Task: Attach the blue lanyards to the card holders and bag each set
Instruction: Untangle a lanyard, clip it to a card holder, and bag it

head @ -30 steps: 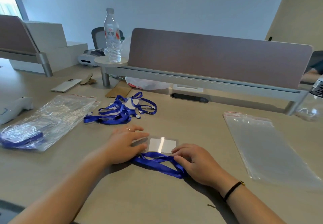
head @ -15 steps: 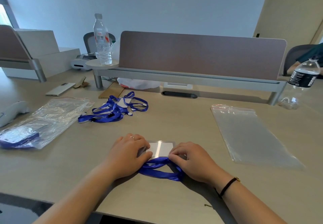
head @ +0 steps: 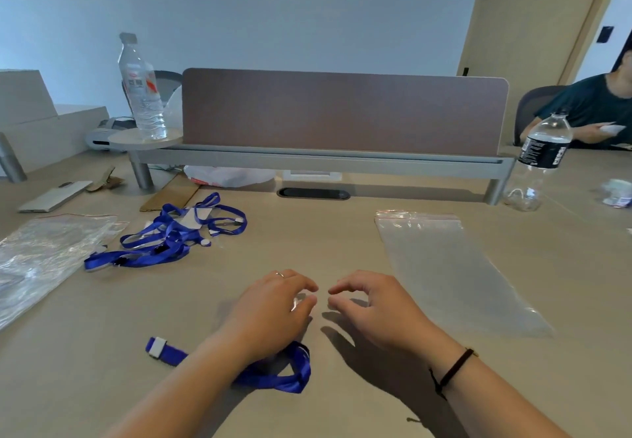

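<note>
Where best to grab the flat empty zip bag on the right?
Take the empty zip bag by its near right corner, coming from the right: it lies flat on the desk, that corner juts free toward the right hand, and nothing lies on it.

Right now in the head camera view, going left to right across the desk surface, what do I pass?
Crinkled plastic bag → pile of blue lanyards → left hand → right hand → flat empty zip bag → dark-labelled water bottle.
</note>
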A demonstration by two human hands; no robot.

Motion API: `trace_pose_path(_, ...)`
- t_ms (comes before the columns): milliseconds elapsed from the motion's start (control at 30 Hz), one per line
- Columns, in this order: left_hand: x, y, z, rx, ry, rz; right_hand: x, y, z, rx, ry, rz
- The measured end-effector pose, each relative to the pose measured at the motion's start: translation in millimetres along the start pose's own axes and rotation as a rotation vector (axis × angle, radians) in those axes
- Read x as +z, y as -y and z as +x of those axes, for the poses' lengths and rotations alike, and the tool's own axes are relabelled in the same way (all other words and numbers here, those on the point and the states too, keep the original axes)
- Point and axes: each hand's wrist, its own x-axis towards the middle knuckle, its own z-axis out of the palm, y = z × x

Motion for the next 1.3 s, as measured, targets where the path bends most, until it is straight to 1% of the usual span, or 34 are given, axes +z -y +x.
trace_pose_path(133,19,-38,36,0.035,0.027,-0.03,-43,-50,28,0.208,-0.193,-0.174)
trace_pose_path(200,32,-53,53,0.037,0.053,-0.048,-57,-74,36,0.287,-0.228,-0.24)
trace_pose_path(267,43,-66,70,0.046,0.08,-0.039,-61,-91,38,0.321,-0.252,-0.298)
trace_pose_path(400,60,-88,94,0.072,0.092,0.054,-56,-110,37,0.297,-0.226,-0.419)
trace_pose_path(500,73,-91,96,0.105,0.068,0.165,-55,-116,38,0.266,-0.263,-0.433)
trace_pose_path(667,76,-80,98,0.091,0.061,0.097,-53,-120,41,0.259,-0.3,-0.43)
trace_pose_path(800,76,-78,98,0.094,0.056,0.09,-53,-119,42,0.259,-0.314,-0.457)
trace_pose_path(933,76,-79,98,0.097,0.054,0.101,-51,-119,43,0.27,-0.309,-0.386)
trace_pose_path(1033,76,-79,97,0.099,0.056,0.1,-49,-119,43,0.256,-0.282,-0.388)
trace_pose_path(1133,75,-79,97,0.103,0.052,0.103,-49,-119,43,0.251,-0.304,-0.382)
trace_pose_path(1300,74,-80,95,0.104,0.056,0.093,-51,-120,43,0.253,-0.347,-0.295)
